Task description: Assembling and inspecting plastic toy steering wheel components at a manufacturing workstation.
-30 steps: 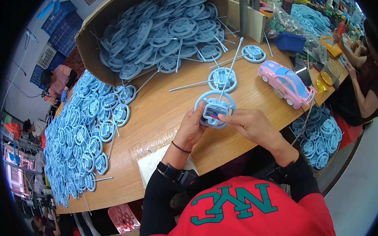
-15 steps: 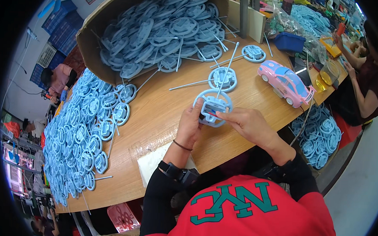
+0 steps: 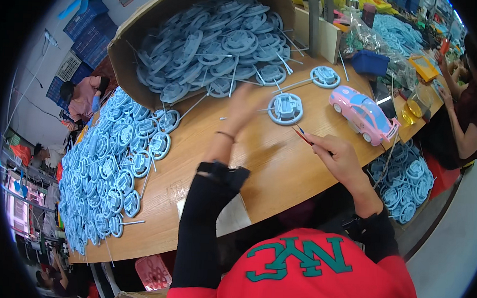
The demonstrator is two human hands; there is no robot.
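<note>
we see the right hand (image 3: 336, 156) grasping a slim red tool (image 3: 306, 137) between thumb and fingers, above the bare wood of the table (image 3: 196, 142). the tool's long axis slants from the grip up and to the left, its thin end pointing at the lower rim of a light blue steering-wheel-shaped part (image 3: 285, 109); we cannot tell whether that end touches the part or only hangs just beside it. a small dark blue bit shows near the tool's front, too small for us to make out, and its rear is covered by the fingers. the wheel part lies flat on the table, its pale stick (image 3: 223, 118) running left and slightly down, with the middle of it hidden behind the left hand (image 3: 246, 108). that hand is smeared by motion, reaching up and to the right near the open cardboard box (image 3: 126, 64), and we cannot tell whether it holds anything. past the wheel part lies a second wheel (image 3: 325, 76), its stick slanting down to the left. to the right, a pink toy car (image 3: 363, 114) points its nose up and left. we see the heap of blue wheels (image 3: 110, 164) overlapping so closely that many are partly covered.
</note>
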